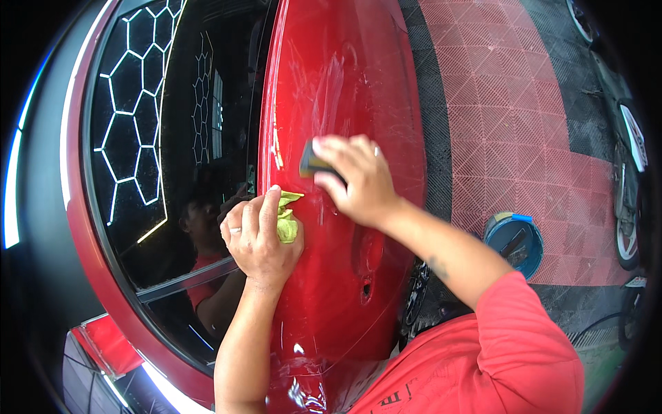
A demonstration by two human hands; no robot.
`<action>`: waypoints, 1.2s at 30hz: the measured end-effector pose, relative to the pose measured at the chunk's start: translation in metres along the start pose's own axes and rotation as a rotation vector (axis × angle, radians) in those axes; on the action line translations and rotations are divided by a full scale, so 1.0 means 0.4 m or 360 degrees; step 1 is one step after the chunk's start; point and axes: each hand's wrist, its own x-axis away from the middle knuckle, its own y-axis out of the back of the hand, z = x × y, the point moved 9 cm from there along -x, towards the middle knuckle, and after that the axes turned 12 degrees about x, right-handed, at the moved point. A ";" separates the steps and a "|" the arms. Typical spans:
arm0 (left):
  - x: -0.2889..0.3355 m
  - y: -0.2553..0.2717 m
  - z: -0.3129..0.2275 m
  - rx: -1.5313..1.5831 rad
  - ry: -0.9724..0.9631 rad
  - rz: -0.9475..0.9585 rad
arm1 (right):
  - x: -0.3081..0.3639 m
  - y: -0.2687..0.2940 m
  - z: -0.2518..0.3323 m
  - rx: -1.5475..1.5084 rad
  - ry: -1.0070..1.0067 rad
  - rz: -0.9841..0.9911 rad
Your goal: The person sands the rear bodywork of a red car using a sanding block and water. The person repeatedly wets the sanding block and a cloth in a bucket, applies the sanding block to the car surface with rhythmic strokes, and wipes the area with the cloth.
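Note:
Below me lies the glossy red side panel (303, 90) of a car, with whitish streaks and smears on its upper part. My right hand (358, 172) grips a dark block-shaped pad (314, 162) with a yellowish lower edge, held against or just over the panel; contact is hard to tell. A crumpled yellow-green cloth (287, 224) is bunched in my left hand (258, 234), which rests by the lower edge of the window. Under my right forearm, nearer to me, a small dark opening (366, 290) shows in the panel.
Dark window glass (200, 138) on the left mirrors hexagon-shaped lights. A blue bucket (531, 259) with dark items inside stands on the red and black floor tiles (503, 124) at right. Wheels (629, 231) appear at the far right rim.

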 end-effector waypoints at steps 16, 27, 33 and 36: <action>-0.025 -0.020 -0.024 0.0051 -0.0021 0.0035 | -0.222 0.015 -0.094 0.0194 -0.0112 -0.0069; -0.027 -0.012 -0.012 0.0017 -0.0010 0.0022 | -0.163 0.015 -0.141 0.0165 -0.0340 -0.0194; -0.015 -0.010 0.000 -0.0021 0.0018 0.0039 | -0.132 -0.023 -0.104 0.0042 -0.0360 -0.0152; -0.001 0.000 0.011 -0.0002 0.0030 0.0031 | 0.020 -0.002 0.052 -0.0023 -0.0158 0.0032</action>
